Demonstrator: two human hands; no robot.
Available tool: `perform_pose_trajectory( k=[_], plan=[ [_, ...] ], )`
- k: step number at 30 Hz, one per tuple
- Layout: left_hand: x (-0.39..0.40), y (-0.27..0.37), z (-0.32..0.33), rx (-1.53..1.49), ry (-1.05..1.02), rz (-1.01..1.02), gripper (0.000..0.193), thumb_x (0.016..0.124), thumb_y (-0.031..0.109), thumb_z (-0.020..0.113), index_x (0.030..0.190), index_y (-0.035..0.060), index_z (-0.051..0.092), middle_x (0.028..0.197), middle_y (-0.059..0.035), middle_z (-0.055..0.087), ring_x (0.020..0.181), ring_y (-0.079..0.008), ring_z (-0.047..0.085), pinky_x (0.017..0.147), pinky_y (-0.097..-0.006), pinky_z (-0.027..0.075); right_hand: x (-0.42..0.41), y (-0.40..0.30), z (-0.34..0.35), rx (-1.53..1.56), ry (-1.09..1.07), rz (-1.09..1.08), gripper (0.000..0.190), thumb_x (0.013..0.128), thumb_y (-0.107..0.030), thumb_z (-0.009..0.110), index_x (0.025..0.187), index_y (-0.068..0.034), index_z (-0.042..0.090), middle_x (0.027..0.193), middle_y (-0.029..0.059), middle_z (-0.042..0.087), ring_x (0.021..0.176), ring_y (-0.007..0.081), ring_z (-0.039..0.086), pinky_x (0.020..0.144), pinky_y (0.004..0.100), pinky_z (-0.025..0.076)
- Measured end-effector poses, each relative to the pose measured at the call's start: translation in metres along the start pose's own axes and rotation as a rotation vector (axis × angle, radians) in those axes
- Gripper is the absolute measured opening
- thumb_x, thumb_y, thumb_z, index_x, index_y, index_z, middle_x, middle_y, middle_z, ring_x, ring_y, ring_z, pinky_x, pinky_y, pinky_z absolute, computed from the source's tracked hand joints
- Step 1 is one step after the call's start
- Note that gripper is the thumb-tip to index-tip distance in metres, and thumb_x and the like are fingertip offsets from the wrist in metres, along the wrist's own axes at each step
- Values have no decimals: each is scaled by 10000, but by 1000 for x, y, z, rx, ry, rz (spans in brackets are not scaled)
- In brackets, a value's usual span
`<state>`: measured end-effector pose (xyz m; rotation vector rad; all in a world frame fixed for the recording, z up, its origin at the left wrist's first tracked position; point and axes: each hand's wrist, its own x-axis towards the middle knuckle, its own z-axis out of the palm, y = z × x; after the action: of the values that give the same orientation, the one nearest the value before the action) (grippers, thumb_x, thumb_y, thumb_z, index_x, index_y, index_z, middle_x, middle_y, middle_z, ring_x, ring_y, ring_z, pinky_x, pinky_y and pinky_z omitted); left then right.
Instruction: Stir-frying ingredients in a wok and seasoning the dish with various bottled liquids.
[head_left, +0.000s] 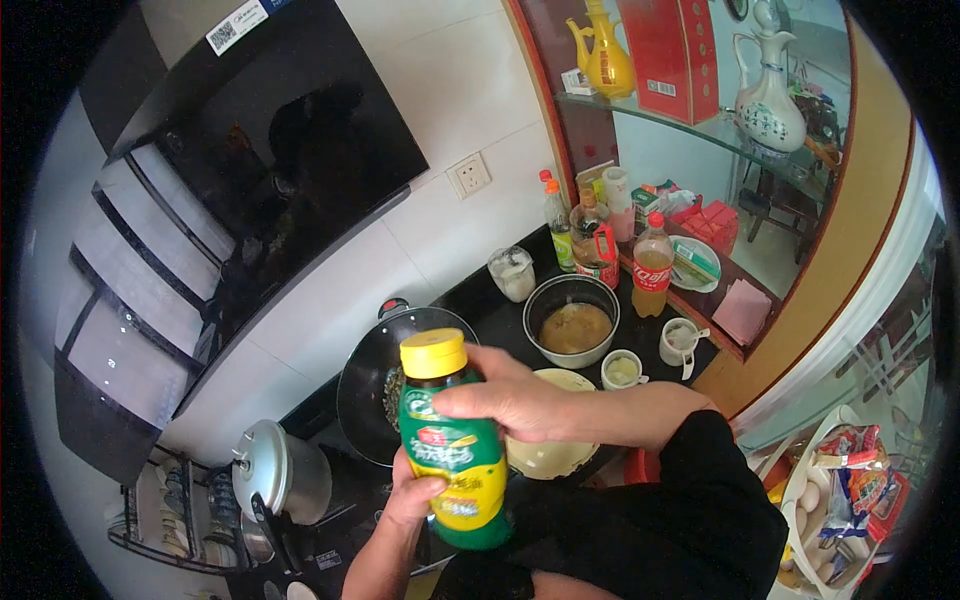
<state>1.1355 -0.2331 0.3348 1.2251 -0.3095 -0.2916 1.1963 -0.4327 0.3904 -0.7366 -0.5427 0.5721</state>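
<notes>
Both of my hands are on a green sauce bottle (454, 450) with a yellow lid and a green and yellow label bearing writing. Around its lower side wraps my left hand (412, 487). My right hand (517, 394) grips the upper part just under the lid, thumb across the front. The lid (433, 352) looks closed, and the bottle leans slightly. Behind it, partly hidden, a black wok (367, 367) holds some dark chopped food. A cream enamel basin (555, 457) lies below my right wrist, its far part covered by the hand.
A pot of brownish liquid (576, 326), two small white cups (622, 370), a cola bottle (652, 262) and a large oil jug (592, 240) stand on the black counter. At left are a pressure cooker (300, 472) and a dish rack (176, 517). A range hood (300, 150) overhangs the wok.
</notes>
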Motion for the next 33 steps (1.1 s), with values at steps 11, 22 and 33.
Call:
perform_pose_trajectory(
  k=[11,22,33],
  plan=[
    [5,36,-15,641,415,158,341,930,224,519,1171,-18,514,1054,-121,582,950,-250,629,882,-364,462,75,-111,-95,-624,335,-587,385,759,-102,686,1093,1,525,883,91,629,736,174,630,702,319,518],
    [-113,28,-57,682,1160,301,302,963,246,501,918,-38,593,752,-86,595,630,-151,605,598,-291,536,205,-123,-300,-1268,652,-626,618,687,-184,754,1205,2,473,1147,196,582,1113,310,553,966,386,419],
    [-141,-9,-57,730,1261,-112,272,925,258,565,946,-10,612,789,-59,625,709,-141,609,680,-290,501,236,-65,-394,-1194,803,-575,559,662,-149,751,1152,5,531,1014,165,643,978,314,618,861,396,474]
  ],
)
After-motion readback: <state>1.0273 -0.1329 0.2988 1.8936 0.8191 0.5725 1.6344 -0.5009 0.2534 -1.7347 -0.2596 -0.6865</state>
